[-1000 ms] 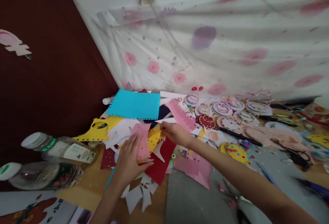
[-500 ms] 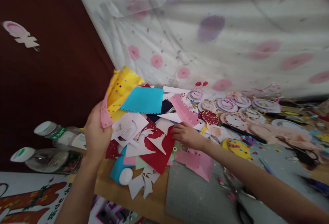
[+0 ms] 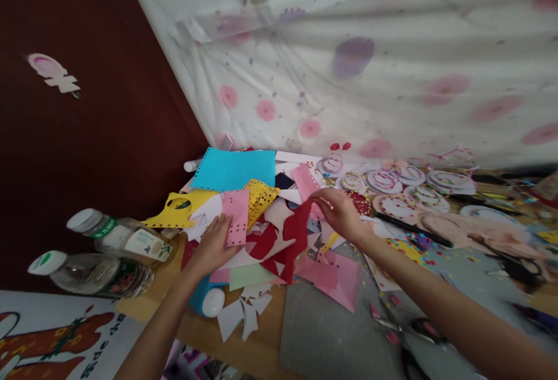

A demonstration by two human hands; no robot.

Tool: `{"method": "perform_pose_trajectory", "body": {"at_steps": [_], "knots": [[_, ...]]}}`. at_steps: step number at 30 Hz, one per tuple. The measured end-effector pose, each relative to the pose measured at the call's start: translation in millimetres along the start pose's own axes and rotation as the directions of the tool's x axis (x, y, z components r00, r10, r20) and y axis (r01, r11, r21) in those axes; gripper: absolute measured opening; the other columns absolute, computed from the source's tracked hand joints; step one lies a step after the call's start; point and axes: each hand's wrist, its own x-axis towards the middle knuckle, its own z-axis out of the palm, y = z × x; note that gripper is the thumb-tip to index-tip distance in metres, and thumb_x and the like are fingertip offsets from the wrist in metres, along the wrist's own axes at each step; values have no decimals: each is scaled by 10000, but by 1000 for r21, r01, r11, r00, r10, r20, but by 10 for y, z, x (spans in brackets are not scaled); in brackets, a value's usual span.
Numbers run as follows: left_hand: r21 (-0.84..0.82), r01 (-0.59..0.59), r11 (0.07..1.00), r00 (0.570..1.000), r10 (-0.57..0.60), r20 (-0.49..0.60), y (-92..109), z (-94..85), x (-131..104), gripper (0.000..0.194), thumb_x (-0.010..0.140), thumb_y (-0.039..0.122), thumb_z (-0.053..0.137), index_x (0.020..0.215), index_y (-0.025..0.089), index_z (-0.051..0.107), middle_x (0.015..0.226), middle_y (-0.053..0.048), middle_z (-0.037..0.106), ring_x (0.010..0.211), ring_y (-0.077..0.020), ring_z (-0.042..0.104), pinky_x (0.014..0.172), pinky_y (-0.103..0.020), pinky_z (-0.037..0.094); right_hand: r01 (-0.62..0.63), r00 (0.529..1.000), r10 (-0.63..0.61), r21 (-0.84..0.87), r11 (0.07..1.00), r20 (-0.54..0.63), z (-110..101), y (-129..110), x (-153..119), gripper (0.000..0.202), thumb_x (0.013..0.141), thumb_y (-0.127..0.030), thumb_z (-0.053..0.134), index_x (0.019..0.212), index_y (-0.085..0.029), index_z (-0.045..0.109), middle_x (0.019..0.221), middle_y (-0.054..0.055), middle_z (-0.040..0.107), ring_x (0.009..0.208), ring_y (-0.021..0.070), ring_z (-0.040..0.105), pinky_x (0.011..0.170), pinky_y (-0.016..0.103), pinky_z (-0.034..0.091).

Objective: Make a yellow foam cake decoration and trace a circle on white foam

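Note:
My left hand (image 3: 214, 245) is low over the scrap pile, its fingers closed at the edge of a pink dotted paper (image 3: 236, 214). Behind that lies a yellow paper with dark dots (image 3: 262, 201). My right hand (image 3: 342, 212) pinches the upper corner of a red paper (image 3: 299, 237) and lifts it off the pile. To the left is a yellow sheet with a cut-out hole (image 3: 168, 215). A blue sheet (image 3: 238, 169) lies flat at the back. Pink scraps (image 3: 344, 281) rest below my right hand.
Two plastic bottles (image 3: 102, 275) stand at the left. Scissors (image 3: 403, 333) lie on a grey cutting mat (image 3: 322, 333). Several decorated paper discs (image 3: 383, 178) line the back right, near a black pen (image 3: 414, 229). A round white lid (image 3: 213, 303) sits near the front edge.
My left hand has come down and right with the pink and yellow papers, onto the pile. My right hand has raised the red paper's corner. The blue sheet is more exposed.

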Motion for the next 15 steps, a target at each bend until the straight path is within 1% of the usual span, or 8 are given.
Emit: {"method": "perform_pose_trajectory", "body": {"at_steps": [2,4,7,9,11,12,15], "knots": [[29,-2,1000,1000,2,-3,0,63,-17,828,800,548,592,1457,136,303,1536,-212,285,1427,-387,223,1117,-536,268,-71,992,77,55,996,-96,-62,25,14,183,918,-270,491,889,-216,663,881,71,715,856,231,655,791,369,487],[58,-24,998,999,26,-26,46,83,-38,869,809,579,572,1484,145,237,1558,-217,221,1440,-390,173,1121,-555,242,-137,972,157,123,983,-173,-125,56,28,160,898,-299,524,890,-218,662,884,64,713,855,228,659,785,369,501],[82,-130,988,987,137,-84,210,49,-96,879,843,537,556,1514,180,116,1589,-188,129,1462,-370,69,1138,-584,169,-217,927,277,240,946,-252,-227,99,36,162,882,-340,541,871,-217,647,824,47,703,762,206,657,693,343,520],[68,-226,972,968,232,-97,354,0,-153,870,859,500,555,1521,206,73,1599,-161,102,1469,-343,50,1154,-573,137,-259,889,354,318,912,-290,-297,120,30,171,874,-366,547,864,-217,628,769,32,687,683,186,641,617,317,515],[12,-286,958,955,286,-80,484,-52,-219,815,887,456,534,1522,240,72,1605,-134,96,1473,-317,67,1163,-555,137,-286,852,418,388,876,-315,-357,133,16,180,855,-393,572,860,-218,612,756,26,680,659,175,631,597,305,511],[-30,-295,955,954,293,-65,537,-73,-254,767,905,428,514,1521,260,90,1607,-118,99,1474,-307,77,1165,-547,147,-294,838,443,419,859,-319,-378,137,6,187,842,-404,588,862,-220,608,769,27,682,669,173,632,608,305,513],[-210,-260,942,966,255,-51,642,-98,-344,629,932,383,489,1497,303,224,1606,-73,134,1472,-289,108,1169,-515,183,-314,815,496,491,813,-300,-401,140,-32,217,800,-430,633,852,-221,612,800,31,689,708,171,635,647,306,518]]}}
